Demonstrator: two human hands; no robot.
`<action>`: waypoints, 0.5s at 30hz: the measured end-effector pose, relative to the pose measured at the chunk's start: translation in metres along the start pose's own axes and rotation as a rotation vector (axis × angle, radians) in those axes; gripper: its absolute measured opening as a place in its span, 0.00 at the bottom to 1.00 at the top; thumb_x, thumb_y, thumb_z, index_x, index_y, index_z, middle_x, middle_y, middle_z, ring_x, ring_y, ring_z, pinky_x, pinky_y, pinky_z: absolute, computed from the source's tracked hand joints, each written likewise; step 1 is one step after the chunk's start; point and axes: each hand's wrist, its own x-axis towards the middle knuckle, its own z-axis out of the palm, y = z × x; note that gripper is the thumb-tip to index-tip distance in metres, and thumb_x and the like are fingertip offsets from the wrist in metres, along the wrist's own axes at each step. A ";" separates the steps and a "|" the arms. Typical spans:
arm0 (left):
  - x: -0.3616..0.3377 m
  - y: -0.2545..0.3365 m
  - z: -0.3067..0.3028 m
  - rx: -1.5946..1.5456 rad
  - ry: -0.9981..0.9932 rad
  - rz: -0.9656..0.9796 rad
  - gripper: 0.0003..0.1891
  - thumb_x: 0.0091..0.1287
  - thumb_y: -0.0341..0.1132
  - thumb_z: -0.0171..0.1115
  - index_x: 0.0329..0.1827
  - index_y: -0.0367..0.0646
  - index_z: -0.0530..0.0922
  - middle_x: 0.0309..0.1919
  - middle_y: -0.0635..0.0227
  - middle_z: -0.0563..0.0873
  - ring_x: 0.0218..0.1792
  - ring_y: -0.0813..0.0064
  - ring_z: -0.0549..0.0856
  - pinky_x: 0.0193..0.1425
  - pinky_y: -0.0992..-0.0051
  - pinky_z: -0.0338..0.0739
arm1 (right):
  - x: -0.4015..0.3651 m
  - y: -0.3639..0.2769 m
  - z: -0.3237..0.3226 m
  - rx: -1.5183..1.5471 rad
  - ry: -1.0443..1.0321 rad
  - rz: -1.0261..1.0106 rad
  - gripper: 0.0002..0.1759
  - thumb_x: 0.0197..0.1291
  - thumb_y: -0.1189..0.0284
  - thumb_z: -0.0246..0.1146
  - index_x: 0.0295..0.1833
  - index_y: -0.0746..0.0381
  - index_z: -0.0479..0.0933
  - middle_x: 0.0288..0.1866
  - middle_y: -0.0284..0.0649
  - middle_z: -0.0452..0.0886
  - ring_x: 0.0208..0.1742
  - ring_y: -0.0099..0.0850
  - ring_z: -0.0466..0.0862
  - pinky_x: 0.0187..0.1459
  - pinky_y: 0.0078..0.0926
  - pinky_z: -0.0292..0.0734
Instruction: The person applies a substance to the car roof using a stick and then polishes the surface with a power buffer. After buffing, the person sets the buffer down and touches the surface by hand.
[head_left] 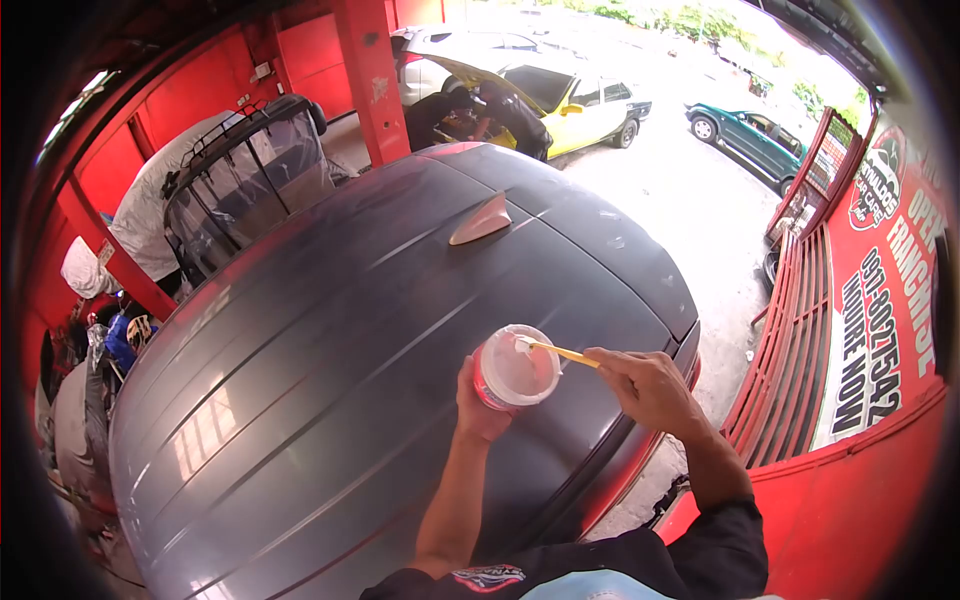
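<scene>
Pale-blue cloth (605, 588) lies at 6 o'clock against the dark shirt (720, 550). Left hand (480, 408) grips the tub (498, 385), off centre towards 5 o'clock; pale matter coats its inside. Right hand (645, 390), at 4 o'clock, pinches a stick (568, 354), its whitened tip at the tub's mouth. Beneath: grey roof (330, 330), with fin (482, 222) at 12. Red post (368, 80) stands at 11, yellow car (580, 128) at 1. Sign (880, 320), 3 o'clock, reads "FRANCHISE", "INQUIRE NOW".

from where i'm standing, left hand (480, 410) is cupped, right hand (652, 392) is pinching, both forearms (455, 510) kinda reaching forward
</scene>
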 end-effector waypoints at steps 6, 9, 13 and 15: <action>0.005 0.003 -0.010 -0.237 -0.034 -0.121 0.37 0.73 0.68 0.38 0.74 0.52 0.68 0.65 0.61 0.79 0.59 0.58 0.83 0.46 0.57 0.86 | -0.009 0.000 0.012 0.145 -0.035 0.225 0.16 0.65 0.75 0.63 0.57 0.65 0.80 0.29 0.49 0.82 0.26 0.47 0.82 0.33 0.39 0.75; 0.003 0.007 0.003 -0.234 -0.032 -0.120 0.38 0.72 0.69 0.38 0.74 0.51 0.68 0.66 0.61 0.78 0.60 0.57 0.82 0.47 0.57 0.86 | -0.013 0.005 0.018 0.223 -0.032 0.221 0.14 0.66 0.74 0.63 0.55 0.65 0.82 0.29 0.48 0.82 0.25 0.45 0.81 0.32 0.37 0.75; 0.000 0.010 0.017 -0.133 0.081 -0.105 0.39 0.72 0.70 0.38 0.74 0.51 0.68 0.67 0.61 0.77 0.62 0.57 0.81 0.52 0.56 0.85 | -0.012 0.011 0.014 0.088 -0.056 0.111 0.12 0.67 0.74 0.63 0.53 0.63 0.84 0.30 0.47 0.82 0.25 0.39 0.81 0.31 0.31 0.74; 0.001 0.010 0.012 -0.108 0.082 -0.108 0.39 0.72 0.69 0.38 0.74 0.51 0.68 0.67 0.60 0.77 0.63 0.56 0.81 0.54 0.55 0.85 | -0.010 0.016 0.012 0.173 -0.084 0.127 0.11 0.67 0.74 0.63 0.53 0.62 0.85 0.29 0.47 0.82 0.25 0.36 0.80 0.31 0.30 0.73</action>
